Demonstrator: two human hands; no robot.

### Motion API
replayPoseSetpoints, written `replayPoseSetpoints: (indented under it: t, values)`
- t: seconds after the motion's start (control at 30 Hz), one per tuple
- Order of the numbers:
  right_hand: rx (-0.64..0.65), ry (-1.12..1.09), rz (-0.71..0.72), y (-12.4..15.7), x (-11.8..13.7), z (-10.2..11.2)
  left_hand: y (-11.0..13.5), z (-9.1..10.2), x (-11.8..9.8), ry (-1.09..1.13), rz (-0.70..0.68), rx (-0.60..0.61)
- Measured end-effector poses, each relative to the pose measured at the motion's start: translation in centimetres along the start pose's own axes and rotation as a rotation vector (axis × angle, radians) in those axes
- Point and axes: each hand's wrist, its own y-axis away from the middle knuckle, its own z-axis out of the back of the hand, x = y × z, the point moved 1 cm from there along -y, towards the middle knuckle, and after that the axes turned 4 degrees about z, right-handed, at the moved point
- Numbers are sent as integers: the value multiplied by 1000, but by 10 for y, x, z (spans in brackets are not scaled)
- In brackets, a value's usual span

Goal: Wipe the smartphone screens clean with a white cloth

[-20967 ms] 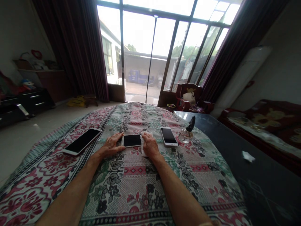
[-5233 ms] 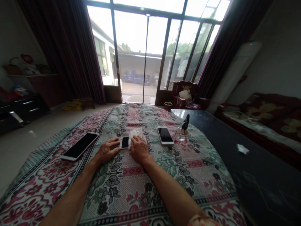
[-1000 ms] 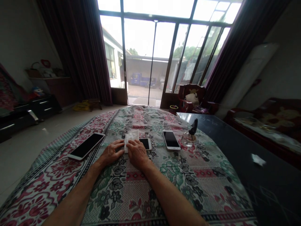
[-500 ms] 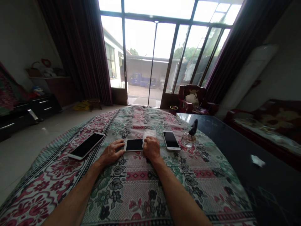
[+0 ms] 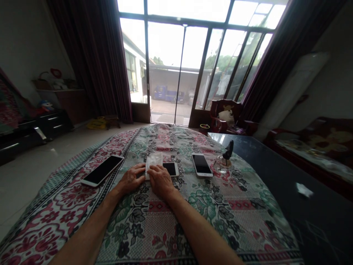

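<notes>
A white smartphone point(image 5: 171, 169) lies flat and sideways on the patterned tablecloth, dark screen up. My right hand point(image 5: 161, 180) presses a white tissue point(image 5: 154, 159) onto its left part, fingers bent over the tissue. My left hand point(image 5: 132, 178) rests on the cloth and holds the phone's left end between thumb and fingers. That end is hidden by the tissue and my hands. Another white smartphone point(image 5: 202, 165) lies to the right. A larger phone point(image 5: 102, 170) lies slanted to the left of my left hand. Both have dark screens facing up.
A clear glass bottle with a black spray head point(image 5: 227, 151) stands at the right of the table. Beyond the cloth point(image 5: 176, 221), a dark glossy tabletop point(image 5: 264, 165) carries a crumpled white tissue point(image 5: 304, 190). Wooden chairs and a glass door stand farther back.
My right hand has slid left along the phone with the tissue, from its right end to its left part. The phone's right end now shows. My left hand has barely moved.
</notes>
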Motion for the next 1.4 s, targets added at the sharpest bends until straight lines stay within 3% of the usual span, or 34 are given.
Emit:
replayPoseSetpoints:
  t: [0.33,0.5,0.67,1.0,1.07,1.23,1.4]
  values:
    - [-143,64,-384,5,-42,19,0,2,-2,0,38,7]
    - [-171,117,-476,10,-56,30,0,0,0,-1,29,-5]
    - [-136,78,-366,8,-43,22,-1,0,1,-7,22,-5]
    - [-62,2,10,2,-2,0,-2,1,2,-32,1,13]
    - [-50,7,25,1,1,-1,-2,1,2,-35,-3,13]
    - [-112,55,-136,0,-15,4,-1,1,3,-47,-2,23]
    - [-162,110,-415,4,-47,22,-1,2,4,-59,9,31]
